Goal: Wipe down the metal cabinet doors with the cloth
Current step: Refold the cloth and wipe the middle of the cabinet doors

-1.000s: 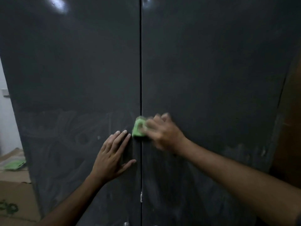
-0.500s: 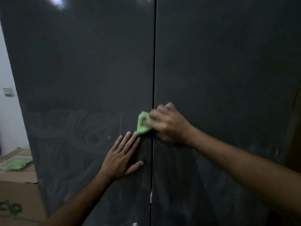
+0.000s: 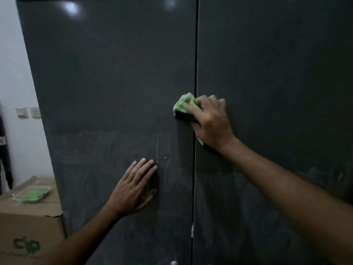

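- Head view: two dark grey metal cabinet doors are seen, the left door point(image 3: 114, 83) and the right door point(image 3: 277, 73), with a thin vertical seam point(image 3: 196, 54) between them.
- A green cloth point(image 3: 183, 104) is pressed on the seam at middle height by the right hand point(image 3: 212, 121); most of the cloth lies on the left door's edge. The fingers are curled over the cloth and it is gripped by them; a small green corner is seen below the palm.
- The left hand point(image 3: 133, 188) is laid flat on the left door, lower than the cloth and well apart from it. Its fingers are straight and close together, the thumb is spread to the right, and nothing is held.
- Pale wiping streaks point(image 3: 114, 146) are seen on the left door near the left hand.
- A clear plastic tray point(image 3: 45, 189) is placed on a cardboard box point(image 3: 28, 226) at the left of the cabinet. Something green point(image 3: 31, 195) lies in the tray; what it is cannot be told.
- Two wall switches point(image 3: 28, 112) are seen on the white wall point(image 3: 15, 64).
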